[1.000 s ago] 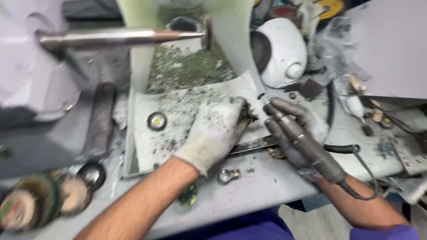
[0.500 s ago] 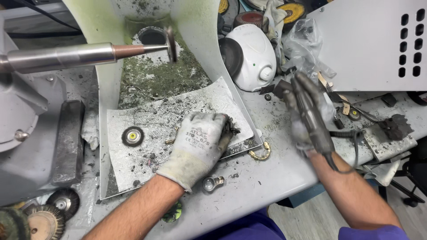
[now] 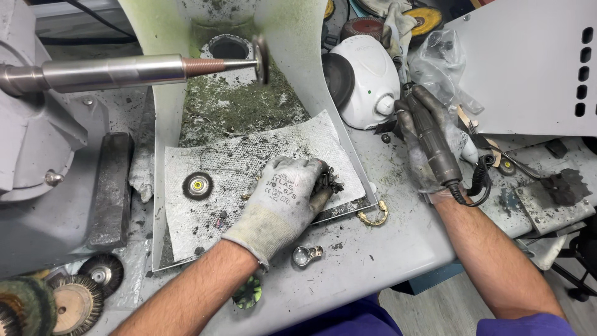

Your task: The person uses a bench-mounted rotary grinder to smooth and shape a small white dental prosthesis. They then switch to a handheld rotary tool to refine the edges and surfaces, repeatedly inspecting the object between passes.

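Crowding the grey bench (image 3: 373, 255) is a polishing station: a long metal spindle (image 3: 124, 71) runs in from the left and ends in a small disc inside a green-stained dust hood (image 3: 292, 56), whose floor is thick with dark lint. A soiled white cloth (image 3: 236, 180) lies under the hood with a small round brush wheel (image 3: 198, 185) on its left part. Just right of the hood stands a white control box (image 3: 367, 78) with a knob, and several worn brush wheels (image 3: 68, 302) lie at the lower left corner. On the bench near the cloth's front edge sit a gold chain bracelet (image 3: 372, 217) and a small silver ring (image 3: 306, 254). The left hand (image 3: 283, 202), in a grimy white knit glove, rests palm down on the cloth, fingers curled tight around a small dark metal piece (image 3: 328, 182) at its fingertips. The right hand (image 3: 429, 146), also gloved and blackened, is raised well apart to the right, above the bench beside the control box, wrapped firmly around a dark rotary handpiece (image 3: 432, 140) that points up and away, its coiled cable (image 3: 476, 183) trailing from the wrist.
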